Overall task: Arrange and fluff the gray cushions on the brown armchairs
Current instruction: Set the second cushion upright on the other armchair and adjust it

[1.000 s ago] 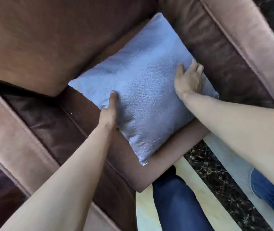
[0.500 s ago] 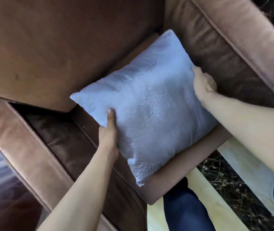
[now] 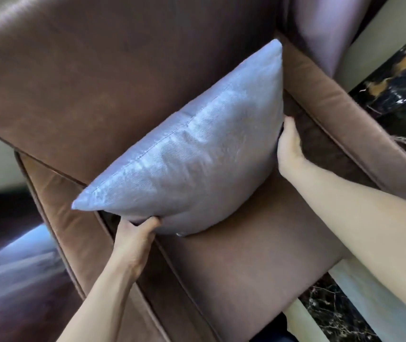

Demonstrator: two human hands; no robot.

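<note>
Here, left hand [image 3: 135,239] grips the lower-left edge of the gray cushion [image 3: 197,159], thumb on front, fingers curled under/behind. Right hand [image 3: 289,149] is pressed flat vs. the cushion's right edge, fingers mostly hidden behind it, so can't tell how far they wrap. Cushion is held between both hands, stood on edge w/ its top seam facing the camera, leaning at the backrest of the brown armchair [image 3: 258,262], above the seat. Armrests flank both sides; dark marble floor [image 3: 401,77] beyond at right.
</note>
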